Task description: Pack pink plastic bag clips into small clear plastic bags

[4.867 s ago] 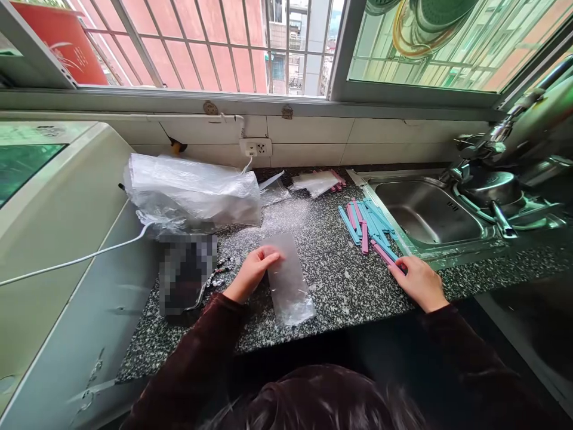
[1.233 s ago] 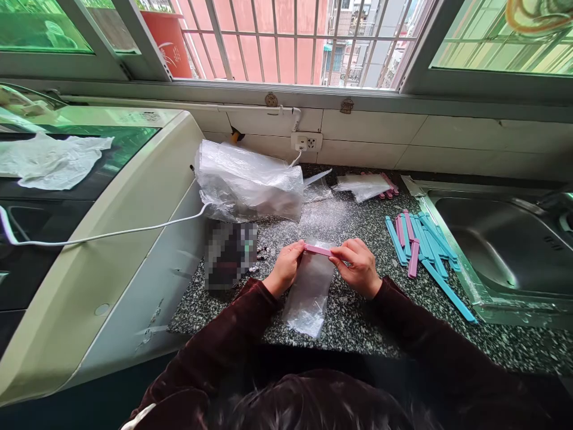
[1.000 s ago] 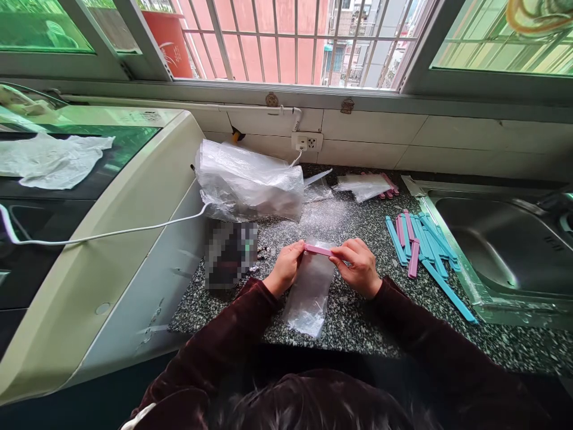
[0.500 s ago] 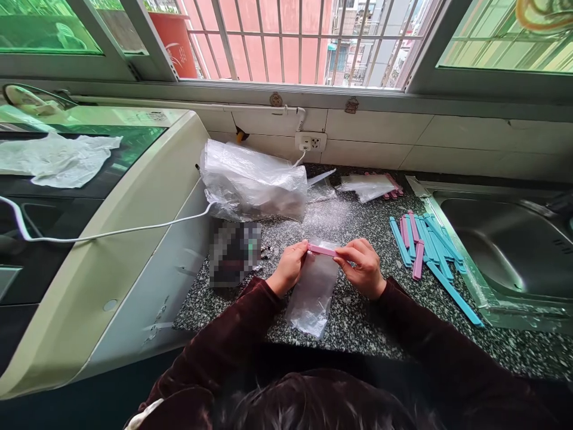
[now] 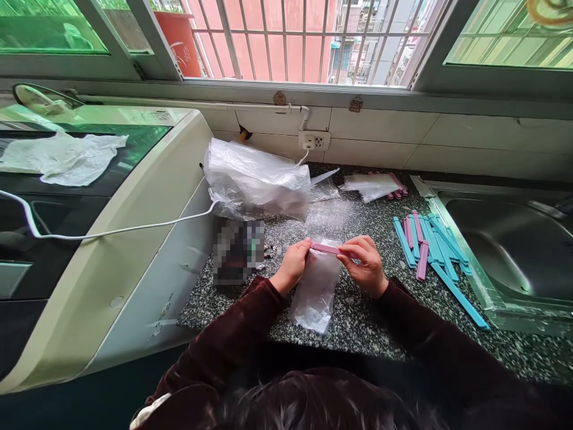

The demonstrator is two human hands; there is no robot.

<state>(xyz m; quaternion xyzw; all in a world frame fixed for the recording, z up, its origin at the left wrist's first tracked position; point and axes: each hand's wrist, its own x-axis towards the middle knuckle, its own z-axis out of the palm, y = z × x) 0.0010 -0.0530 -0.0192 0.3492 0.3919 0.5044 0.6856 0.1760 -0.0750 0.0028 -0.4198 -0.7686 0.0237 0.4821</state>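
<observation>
A pink bag sealing clip [image 5: 325, 248] lies across the upper part of a clear plastic bag [image 5: 316, 288]. My left hand [image 5: 293, 266] pinches the clip's left end, thumb and fingers closed. At the other end, my right hand [image 5: 364, 264] grips the clip between thumb and fingertips. Below the clip the bag hangs down toward the counter's front edge, looking flat, and a short strip of it shows above. To the right, several blue clips [image 5: 460, 297] and a few pink clips [image 5: 421, 261] lie in a loose pile.
Large crumpled plastic sheeting [image 5: 259, 182] sits at the back left, beside a washing machine [image 5: 147, 197] with a white cord across it. Bags with pink clips [image 5: 375, 185] lie near the wall. A steel sink [image 5: 505, 251] borders the speckled counter [image 5: 358, 325]. A blurred-out dark item [image 5: 237, 252] is left.
Both hands keep their hold on the pink clip and bag, almost still. The whole view has shifted slightly, so everything appears a little further right.
</observation>
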